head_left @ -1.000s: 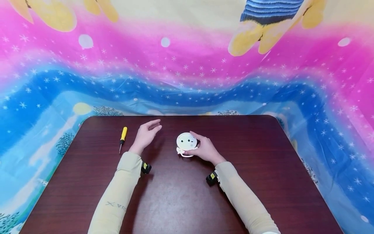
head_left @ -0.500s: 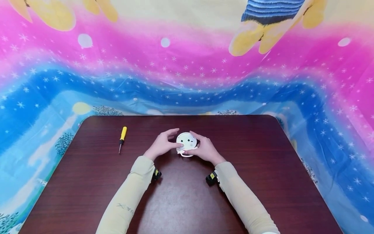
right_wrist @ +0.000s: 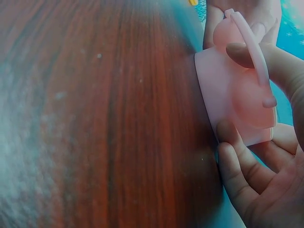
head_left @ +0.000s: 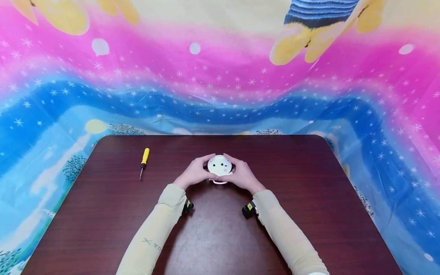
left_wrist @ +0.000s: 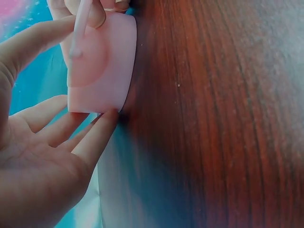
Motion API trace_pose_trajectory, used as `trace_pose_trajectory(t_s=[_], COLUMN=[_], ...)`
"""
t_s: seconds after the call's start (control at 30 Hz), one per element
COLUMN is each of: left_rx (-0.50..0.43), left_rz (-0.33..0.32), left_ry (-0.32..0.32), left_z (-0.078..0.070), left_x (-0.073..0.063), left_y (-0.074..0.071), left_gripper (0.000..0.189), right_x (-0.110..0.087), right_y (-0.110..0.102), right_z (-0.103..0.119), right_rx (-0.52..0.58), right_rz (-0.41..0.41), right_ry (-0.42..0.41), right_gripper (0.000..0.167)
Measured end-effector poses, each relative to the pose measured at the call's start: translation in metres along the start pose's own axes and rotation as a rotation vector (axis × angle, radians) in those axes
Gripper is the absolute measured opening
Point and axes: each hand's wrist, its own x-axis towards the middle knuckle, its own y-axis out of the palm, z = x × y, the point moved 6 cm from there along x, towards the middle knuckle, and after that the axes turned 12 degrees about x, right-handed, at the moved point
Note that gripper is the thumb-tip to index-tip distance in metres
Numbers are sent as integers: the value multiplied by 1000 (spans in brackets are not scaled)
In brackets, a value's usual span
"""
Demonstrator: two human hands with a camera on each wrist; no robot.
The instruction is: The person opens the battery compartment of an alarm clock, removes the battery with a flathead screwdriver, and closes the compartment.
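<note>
A small twin-bell alarm clock (head_left: 219, 165) lies flat near the far middle of the table, its round pale back with dark knobs turned up. Its handle points toward me. In the right wrist view the clock body (right_wrist: 213, 90) looks pink, with two rounded bells (right_wrist: 251, 97) under the arched handle (right_wrist: 256, 57). My left hand (head_left: 194, 172) holds the clock's left side, thumb on the near edge and fingers round the far side. Opposite it, my right hand (head_left: 243, 175) grips the right side the same way. The clock's face is hidden underneath.
A screwdriver (head_left: 144, 158) with a yellow and black handle lies on the dark wooden table (head_left: 309, 214), left of the hands. A patterned cloth (head_left: 220, 88) hangs behind the table and round its sides. Each wrist carries a small black camera.
My left hand has come in from the left, where it was off the clock, and now holds the clock's left side. The right hand and the clock stay in place.
</note>
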Motion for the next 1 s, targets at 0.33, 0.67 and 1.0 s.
trace_pose_trajectory(t_s=[0.33, 0.67, 1.0], left_rx=[24, 37, 78], left_rz=[7, -8, -28], left_ry=[-12, -4, -43], left_z=[-2, -3, -5], left_x=[-3, -3, -5], left_y=[1, 3, 0], left_gripper=[95, 91, 92], right_x=[1, 3, 12], right_y=[0, -10, -21], right_z=[2, 9, 16], right_rx=[-3, -45, -67], right_rz=[55, 80, -93], right_ry=[14, 14, -41], right_gripper=[101, 85, 41])
